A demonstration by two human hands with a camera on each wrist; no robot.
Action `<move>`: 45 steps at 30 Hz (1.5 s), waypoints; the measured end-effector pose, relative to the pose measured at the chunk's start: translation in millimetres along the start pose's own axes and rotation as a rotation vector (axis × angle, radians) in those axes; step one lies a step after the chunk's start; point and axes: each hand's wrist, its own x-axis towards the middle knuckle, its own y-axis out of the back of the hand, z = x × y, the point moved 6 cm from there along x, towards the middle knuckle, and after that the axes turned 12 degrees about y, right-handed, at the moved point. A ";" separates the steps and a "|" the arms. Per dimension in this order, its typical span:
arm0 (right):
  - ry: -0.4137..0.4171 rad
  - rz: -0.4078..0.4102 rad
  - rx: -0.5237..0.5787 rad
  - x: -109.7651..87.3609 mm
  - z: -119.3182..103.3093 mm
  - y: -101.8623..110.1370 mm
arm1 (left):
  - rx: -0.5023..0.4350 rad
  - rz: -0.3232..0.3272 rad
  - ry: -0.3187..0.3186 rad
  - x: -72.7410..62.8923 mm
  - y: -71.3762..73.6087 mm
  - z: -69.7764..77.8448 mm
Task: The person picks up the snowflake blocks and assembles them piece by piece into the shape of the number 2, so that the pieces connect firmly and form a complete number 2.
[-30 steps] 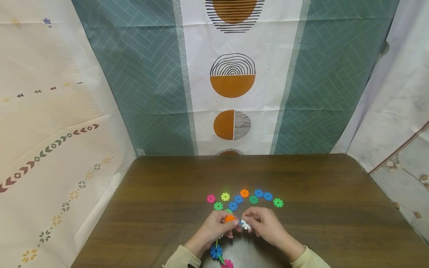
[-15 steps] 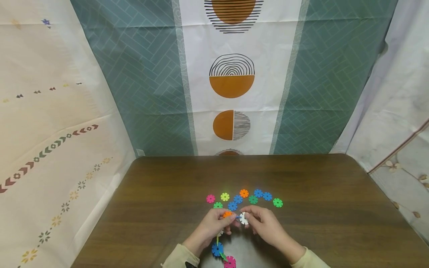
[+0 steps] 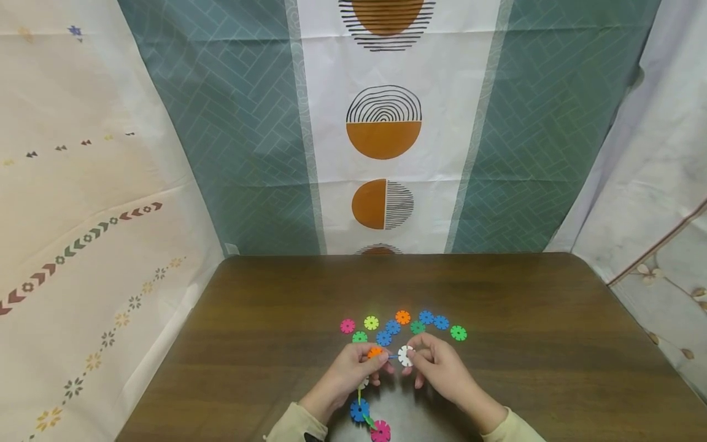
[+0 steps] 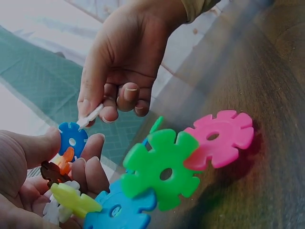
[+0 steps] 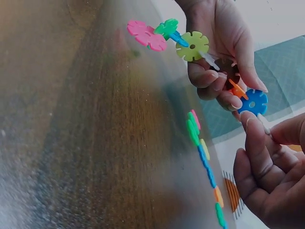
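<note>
My left hand (image 3: 350, 368) grips a chain of slotted plastic snowflake discs near its upper end. Between its thumb and fingers are a blue disc (image 4: 80, 135), an orange disc (image 3: 374, 352) and a brown disc (image 5: 230, 70). Below the hand the chain continues through a white disc (image 4: 51, 210), a yellow-green disc (image 5: 185, 51), another blue disc (image 3: 359, 410), a green disc (image 4: 157, 151) and a pink disc (image 3: 381, 431). My right hand (image 3: 442, 371) pinches a second white disc (image 3: 404, 356), whose edge meets the rim of the upper blue disc.
Loose discs lie beyond the hands on the brown wooden table (image 3: 265, 319): a pink disc (image 3: 347, 326), a yellow disc (image 3: 371, 322), an orange disc (image 3: 402, 317), several blue ones and a few green ones, the rightmost green disc (image 3: 458, 333). Patterned cloths hang around the table.
Both hands have lifted slightly away from me. The right hand's white disc has turned from tilted to nearly face-on in the head view. The chain's pink end has swung a little right.
</note>
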 end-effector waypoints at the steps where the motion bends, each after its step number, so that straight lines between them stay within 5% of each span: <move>1: -0.006 -0.010 0.003 -0.5 1.0 -1.4 | 0.002 -0.001 0.004 -0.5 -0.2 -1.0; 34: -0.083 -0.113 0.145 -2.9 3.9 -11.2 | 0.128 -0.038 -0.047 1.3 -8.3 4.5; 45: -0.104 -0.014 0.196 -2.5 9.5 -16.5 | 0.061 -0.026 0.004 2.0 -5.8 4.5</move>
